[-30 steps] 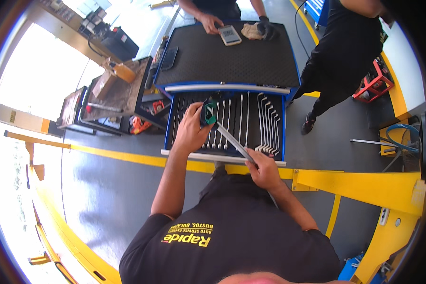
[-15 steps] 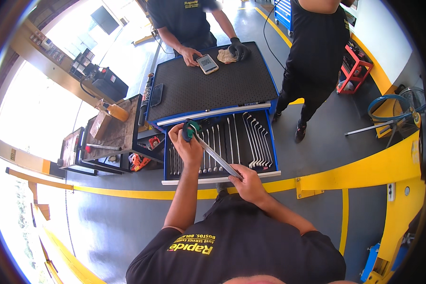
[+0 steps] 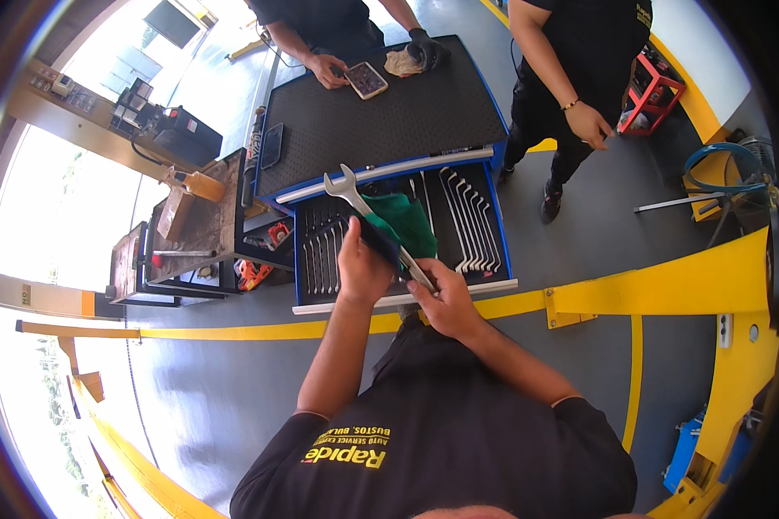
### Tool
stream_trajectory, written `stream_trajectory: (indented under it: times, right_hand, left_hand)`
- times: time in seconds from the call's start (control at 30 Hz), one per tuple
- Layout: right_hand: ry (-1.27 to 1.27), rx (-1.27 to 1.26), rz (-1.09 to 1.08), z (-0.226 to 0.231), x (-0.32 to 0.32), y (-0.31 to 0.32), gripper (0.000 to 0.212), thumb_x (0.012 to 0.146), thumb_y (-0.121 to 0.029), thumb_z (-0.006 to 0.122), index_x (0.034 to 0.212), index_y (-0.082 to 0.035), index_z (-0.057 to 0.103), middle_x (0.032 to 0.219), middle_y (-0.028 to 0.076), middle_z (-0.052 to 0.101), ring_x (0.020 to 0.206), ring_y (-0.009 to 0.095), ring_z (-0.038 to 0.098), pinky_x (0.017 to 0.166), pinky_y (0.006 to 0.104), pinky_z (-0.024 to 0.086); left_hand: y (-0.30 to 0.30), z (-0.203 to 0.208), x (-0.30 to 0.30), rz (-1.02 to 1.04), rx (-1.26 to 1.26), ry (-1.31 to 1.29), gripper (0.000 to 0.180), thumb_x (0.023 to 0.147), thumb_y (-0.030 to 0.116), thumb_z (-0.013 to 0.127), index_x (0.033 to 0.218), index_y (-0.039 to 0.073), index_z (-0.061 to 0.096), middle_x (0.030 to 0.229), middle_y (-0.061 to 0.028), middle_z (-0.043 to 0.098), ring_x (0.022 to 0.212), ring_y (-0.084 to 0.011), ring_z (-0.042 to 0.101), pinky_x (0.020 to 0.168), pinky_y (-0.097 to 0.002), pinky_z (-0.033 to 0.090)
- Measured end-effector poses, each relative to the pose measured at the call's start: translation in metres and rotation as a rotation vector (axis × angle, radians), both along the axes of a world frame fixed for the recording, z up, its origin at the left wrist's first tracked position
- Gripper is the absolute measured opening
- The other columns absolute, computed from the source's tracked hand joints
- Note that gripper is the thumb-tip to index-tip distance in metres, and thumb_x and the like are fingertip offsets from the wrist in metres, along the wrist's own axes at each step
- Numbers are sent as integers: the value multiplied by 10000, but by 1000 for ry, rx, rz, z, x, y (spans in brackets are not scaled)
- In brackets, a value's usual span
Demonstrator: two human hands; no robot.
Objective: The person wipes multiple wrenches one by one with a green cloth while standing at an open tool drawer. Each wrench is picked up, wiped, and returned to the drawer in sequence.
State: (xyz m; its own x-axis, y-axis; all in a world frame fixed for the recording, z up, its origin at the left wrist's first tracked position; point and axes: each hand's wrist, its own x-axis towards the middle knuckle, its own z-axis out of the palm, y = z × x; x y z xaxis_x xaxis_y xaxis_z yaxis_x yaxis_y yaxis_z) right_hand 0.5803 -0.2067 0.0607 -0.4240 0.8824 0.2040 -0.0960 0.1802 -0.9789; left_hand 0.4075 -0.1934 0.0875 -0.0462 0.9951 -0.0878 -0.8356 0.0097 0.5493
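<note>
A large silver open-end wrench (image 3: 344, 186) slants across the front of an open tool drawer (image 3: 320, 309), its jaw pointing up and away to the left. My right hand (image 3: 448, 301) grips the wrench's near end. A green and dark cloth (image 3: 411, 227) hangs along the shaft. My left hand (image 3: 365, 272) holds that cloth against the shaft, thumb up on the left side; its other fingers are hidden behind the cloth. Under my hands, several wrenches (image 3: 472, 227) lie in rows in the drawer, partly covered by the cloth.
Atop the blue tool cabinet (image 3: 381, 130), a person's bare hand touches a phone (image 3: 367, 80); their gloved hand rests by a crumpled rag (image 3: 402, 62). Another phone (image 3: 272, 145) lies at left. A second person stands right. A workbench (image 3: 221, 201) is left, a yellow beam (image 3: 658, 278) right.
My left hand has slid from the jaw down the shaft with the cloth, which now hangs spread out. The jaw is bare. At right, the standing person's arm has come down.
</note>
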Motion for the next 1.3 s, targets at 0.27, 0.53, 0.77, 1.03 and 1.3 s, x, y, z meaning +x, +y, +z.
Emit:
stream_trajectory:
  times: [0.27, 0.53, 0.77, 1.03, 1.3]
  right_hand:
    - [82, -188, 68, -4, 2, -3, 303, 992, -87, 586, 1274, 9, 530, 811, 68, 647, 668, 109, 592, 606, 274, 479]
    - [-7, 2, 0, -13, -11, 3, 256, 964, -48, 605, 1197, 33, 538, 903, 150, 705, 753, 118, 658, 659, 267, 508]
    - [107, -225, -29, -24, -18, -3, 133, 974, 18, 509, 1069, 7, 417, 708, 44, 578, 573, 61, 523, 503, 249, 420]
    - [9, -192, -186, -56, -37, 31, 328, 1054, -316, 487, 1161, -7, 456, 988, 109, 572, 890, 158, 559, 826, 278, 460]
    - [467, -824, 46, -39, -23, 110, 309, 1087, -299, 381, 1097, -45, 556, 854, 64, 645, 897, 215, 642, 805, 354, 471]
  left_hand:
    - [5, 0, 4, 258, -15, 176, 435, 1042, 363, 435, 1282, 33, 586, 1167, -120, 676, 1026, -260, 675, 893, -415, 555]
    - [35, -1, 15, 593, -213, 420, 256, 1062, 297, 472, 1081, 57, 556, 913, -87, 675, 750, -195, 683, 647, -322, 582]
    - [32, -2, 12, 565, -346, 519, 306, 1075, 332, 436, 1096, 56, 566, 944, -81, 667, 828, -185, 683, 752, -332, 586]
    - [12, -50, 36, 403, -259, 1229, 180, 1027, 199, 551, 992, 24, 567, 811, -127, 660, 700, -195, 612, 644, -369, 487]
    - [-18, -62, 30, -87, -220, 1679, 353, 998, 370, 556, 909, 32, 603, 720, -234, 630, 761, -464, 626, 653, -516, 484]
